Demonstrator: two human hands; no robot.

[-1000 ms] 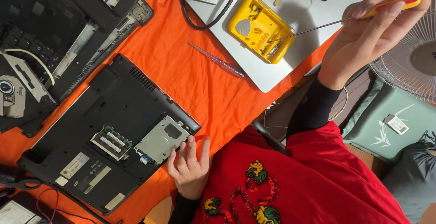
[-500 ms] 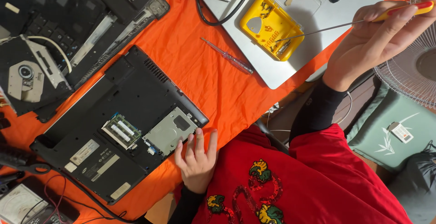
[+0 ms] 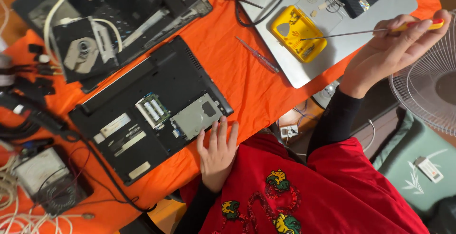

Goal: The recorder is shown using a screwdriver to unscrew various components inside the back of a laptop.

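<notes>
An upturned black laptop (image 3: 142, 96) lies on the orange cloth (image 3: 237, 77), its bottom cover off, showing a memory module and a silver drive bay. My left hand (image 3: 217, 152) rests flat at the laptop's near corner, fingers apart, touching its edge. My right hand (image 3: 392, 49) is raised at the right, holding a long thin screwdriver (image 3: 346, 33) with a red and yellow handle. The screwdriver's tip reaches over a yellow case (image 3: 297, 38) on a silver closed laptop (image 3: 365, 30).
A second dismantled black laptop (image 3: 118, 6) with a loose optical drive (image 3: 85, 53) lies at the back left. A multimeter (image 3: 45, 177) and tangled cables sit at the left. Another small screwdriver (image 3: 259, 55) lies on the cloth. A fan grille (image 3: 427, 96) stands at the right.
The view has shifted, so everything sits lower and further right in the frame. My right hand with the screwdriver has lowered slightly toward the yellow case. My left hand stays at the laptop's corner.
</notes>
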